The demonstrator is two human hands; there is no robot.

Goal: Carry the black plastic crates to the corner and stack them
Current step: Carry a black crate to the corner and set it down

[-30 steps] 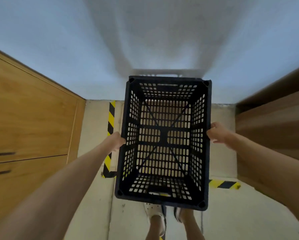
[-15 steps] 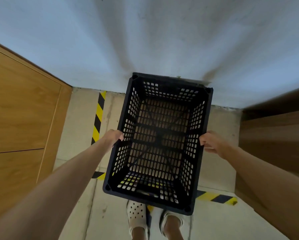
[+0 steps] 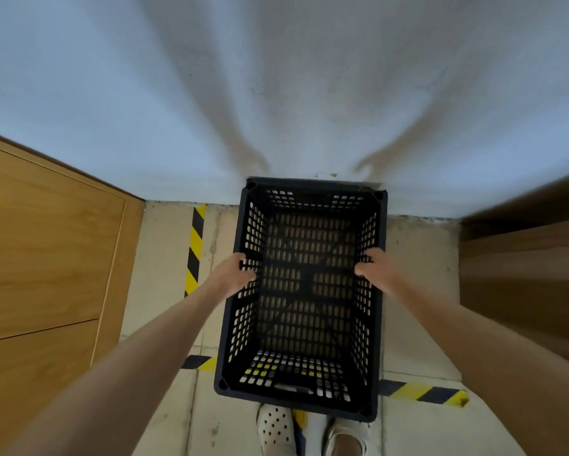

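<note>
A black perforated plastic crate (image 3: 304, 291) is in front of me, open side up, its far end close against the pale wall. My left hand (image 3: 232, 274) grips the crate's left rim, thumb hooked over the edge. My right hand (image 3: 377, 269) grips the right rim the same way. The crate is empty, and the floor shows through its holes. Whether it rests on the floor or hangs just above it cannot be told.
A pale wall (image 3: 276, 93) closes the far side. A wooden cabinet (image 3: 46, 251) stands at the left and a brown wooden panel (image 3: 523, 274) at the right. Yellow-black hazard tape (image 3: 194, 248) marks the concrete floor. My white shoes (image 3: 276, 429) are just behind the crate.
The crate has moved forward and down toward the wall's base and levelled out. Both hands shifted from the outer sides to hook over the rims.
</note>
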